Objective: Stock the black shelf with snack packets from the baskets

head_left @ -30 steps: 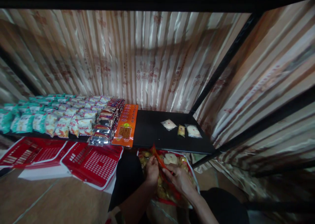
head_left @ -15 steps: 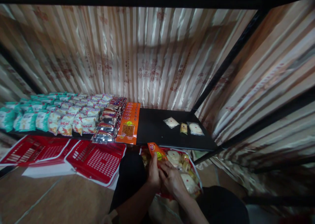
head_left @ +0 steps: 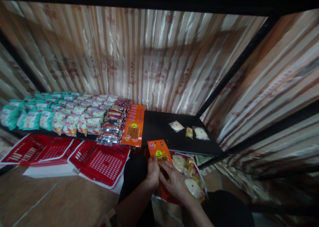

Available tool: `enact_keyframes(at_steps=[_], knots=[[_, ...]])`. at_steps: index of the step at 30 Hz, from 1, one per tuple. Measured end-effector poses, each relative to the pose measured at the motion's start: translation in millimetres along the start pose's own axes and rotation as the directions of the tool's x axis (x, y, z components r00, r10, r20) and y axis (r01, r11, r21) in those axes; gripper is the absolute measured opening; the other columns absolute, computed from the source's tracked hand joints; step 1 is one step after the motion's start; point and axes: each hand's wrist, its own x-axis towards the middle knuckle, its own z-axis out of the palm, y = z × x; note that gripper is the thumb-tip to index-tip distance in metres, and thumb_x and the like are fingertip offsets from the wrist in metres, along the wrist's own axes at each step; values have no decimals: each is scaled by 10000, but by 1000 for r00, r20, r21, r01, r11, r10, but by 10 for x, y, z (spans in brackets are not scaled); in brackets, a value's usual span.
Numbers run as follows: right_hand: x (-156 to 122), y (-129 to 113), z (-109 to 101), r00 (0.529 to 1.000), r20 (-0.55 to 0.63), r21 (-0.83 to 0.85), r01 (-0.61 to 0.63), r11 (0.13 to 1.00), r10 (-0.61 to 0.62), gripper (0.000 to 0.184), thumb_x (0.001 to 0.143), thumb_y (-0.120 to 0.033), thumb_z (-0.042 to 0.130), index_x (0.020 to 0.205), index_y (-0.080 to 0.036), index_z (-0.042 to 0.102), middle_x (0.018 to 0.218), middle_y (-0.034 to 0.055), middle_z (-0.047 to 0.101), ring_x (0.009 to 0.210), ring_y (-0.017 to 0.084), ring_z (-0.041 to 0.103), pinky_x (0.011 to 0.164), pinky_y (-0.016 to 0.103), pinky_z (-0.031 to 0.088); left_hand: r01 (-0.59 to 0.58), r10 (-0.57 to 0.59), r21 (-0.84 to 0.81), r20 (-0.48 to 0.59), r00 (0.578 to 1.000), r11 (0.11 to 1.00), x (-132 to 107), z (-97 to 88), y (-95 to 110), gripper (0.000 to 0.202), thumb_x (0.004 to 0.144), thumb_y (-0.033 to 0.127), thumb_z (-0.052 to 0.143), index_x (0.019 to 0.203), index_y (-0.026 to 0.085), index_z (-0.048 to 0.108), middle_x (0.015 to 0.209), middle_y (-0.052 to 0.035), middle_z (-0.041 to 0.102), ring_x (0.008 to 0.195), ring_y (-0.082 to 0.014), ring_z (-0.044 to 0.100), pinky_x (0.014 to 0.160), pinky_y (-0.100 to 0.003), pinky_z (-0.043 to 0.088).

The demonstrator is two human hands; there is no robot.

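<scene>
An orange snack packet [head_left: 158, 148] with a yellow label is held over a basket between my knees. My left hand [head_left: 152, 173] grips its left edge. Across the front of the packet lies my right hand [head_left: 173, 178], its fingers bent against the surface. Beneath and to the right, the red basket [head_left: 165, 197] holds round white flatbreads or cakes in clear wrap [head_left: 193, 187] and small yellow-wrapped pieces [head_left: 190, 169]. Another orange packet [head_left: 133, 130] of the same look lies flat on the black shelf [head_left: 159, 129], beyond my left hand.
Rows of teal packets [head_left: 32, 120], white packets [head_left: 71, 124] and dark silvery packets [head_left: 111, 129] fill the shelf's left side. Several small wrapped pieces [head_left: 189, 132] lie at its right. Red baskets [head_left: 104, 162] sit below. Black frame posts [head_left: 236, 57] and a striped curtain [head_left: 154, 60] surround the shelf.
The orange packet in my hands has turned more face-up and upright, showing more of its front. My right hand has shifted onto it. The view has moved slightly.
</scene>
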Motion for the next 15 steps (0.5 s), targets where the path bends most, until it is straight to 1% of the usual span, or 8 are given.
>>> enact_keyframes(at_steps=[2, 5, 6, 8, 10, 12, 15], knots=[[44, -3, -25, 1000, -24, 31, 13, 999, -12, 296, 823, -255, 493, 1074, -200, 640, 1014, 95, 643, 947, 208, 601, 854, 347, 488, -17, 17, -23, 15, 1000, 1000, 47, -16, 39, 125, 761, 277, 533, 755, 154, 559, 697, -41, 641, 657, -168, 629, 633, -263, 476], [121, 58, -15, 990, -134, 71, -25, 997, 34, 295, 848, -334, 480, 1048, -202, 652, 1019, 98, 658, 968, 219, 606, 873, 364, 483, 1, 3, -72, 57, 998, 997, 64, -33, 150, 157, 753, 312, 557, 773, 156, 559, 668, -22, 628, 628, -159, 623, 598, -250, 468], [150, 94, -4, 980, -186, 75, -54, 996, 67, 300, 851, -349, 472, 1037, -202, 655, 1014, 99, 661, 968, 222, 608, 874, 370, 483, 14, -9, -82, 64, 998, 997, 58, -37, 198, 173, 747, 326, 568, 777, 156, 561, 663, -19, 627, 626, -161, 625, 597, -251, 469], [212, 178, 20, 945, -294, 62, -129, 990, 142, 316, 843, -369, 465, 1022, -191, 655, 1004, 106, 659, 955, 230, 609, 873, 383, 480, 32, -25, -94, 69, 997, 995, 41, -44, 299, 184, 744, 336, 580, 780, 156, 562, 661, -17, 628, 628, -164, 630, 605, -256, 473], [278, 254, 35, 906, -367, 45, -208, 977, 210, 355, 831, -397, 463, 1033, -168, 644, 996, 121, 652, 917, 236, 612, 857, 390, 480, 33, -26, -91, 79, 997, 995, 30, -54, 397, 173, 755, 325, 574, 782, 155, 562, 672, -22, 632, 638, -164, 634, 613, -258, 479], [346, 301, 38, 887, -374, 55, -270, 961, 270, 408, 816, -436, 465, 1051, -144, 627, 1000, 133, 646, 884, 236, 616, 833, 381, 481, 32, -26, -71, 78, 997, 997, 34, -68, 486, 164, 760, 320, 579, 782, 159, 560, 673, -22, 631, 640, -162, 636, 612, -254, 484], [448, 305, 33, 871, -296, 146, -366, 919, 393, 463, 774, -499, 486, 1060, -153, 602, 957, 111, 662, 840, 231, 624, 775, 349, 485, 50, -49, -28, 63, 997, 998, 68, -100, 614, 166, 755, 327, 601, 781, 172, 548, 645, -5, 610, 617, -152, 629, 597, -246, 486]])
